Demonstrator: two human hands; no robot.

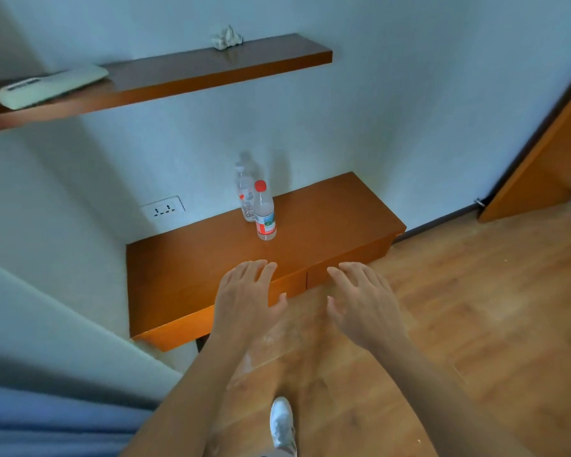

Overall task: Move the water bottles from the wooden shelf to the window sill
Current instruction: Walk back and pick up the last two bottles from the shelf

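Note:
Two clear plastic water bottles stand upright on the low wooden shelf (327, 219) against the wall. The nearer bottle (265, 212) has a red cap and a red-and-white label. Just behind it to the left, a second bottle (244, 192) has a pale cap. My left hand (248, 298) hovers over the shelf's front edge with its fingers spread and straight, holding nothing, a short way in front of the red-capped bottle. My right hand (363, 301) is stretched out beside it, fingers apart, holding nothing. The window sill is out of view.
A higher wooden wall shelf (211, 74) carries a white flat device (51, 85) and a crumpled white wad (226, 37). A wall socket (164, 208) sits left of the bottles. A wooden door (541, 169) stands at the right. My white shoe (282, 427) is on the wood floor.

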